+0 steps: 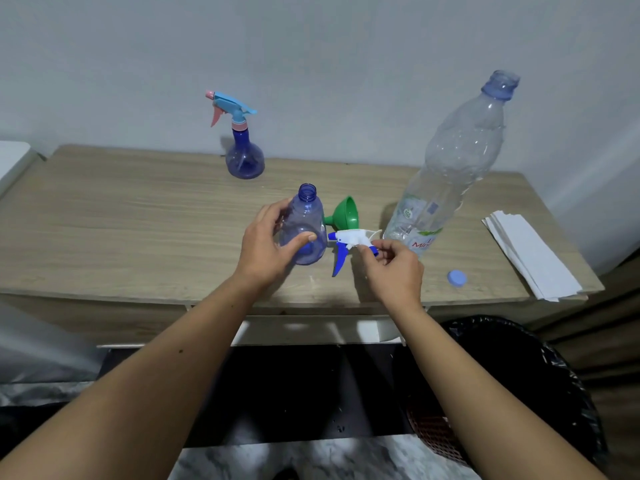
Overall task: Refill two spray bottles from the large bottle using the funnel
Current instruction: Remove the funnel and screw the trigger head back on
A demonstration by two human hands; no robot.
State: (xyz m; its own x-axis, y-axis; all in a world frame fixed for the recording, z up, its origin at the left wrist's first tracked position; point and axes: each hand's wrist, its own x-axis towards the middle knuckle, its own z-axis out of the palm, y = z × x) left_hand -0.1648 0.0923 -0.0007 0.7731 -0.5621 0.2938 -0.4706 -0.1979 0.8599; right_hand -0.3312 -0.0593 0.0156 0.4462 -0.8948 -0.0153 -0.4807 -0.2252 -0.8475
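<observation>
Fingers of my left hand (268,245) curl round the open bottle (304,226), upright on the table (138,220), mouth up. My right hand (393,268) pinches the sprayer (349,242) just right of it, trigger hanging down. Between and just behind them lies the funnel (344,214) on its side, spout pointing left toward the bottle; I judge the right hand nearer it. The large bottle (450,168) stands uncapped further right.
</observation>
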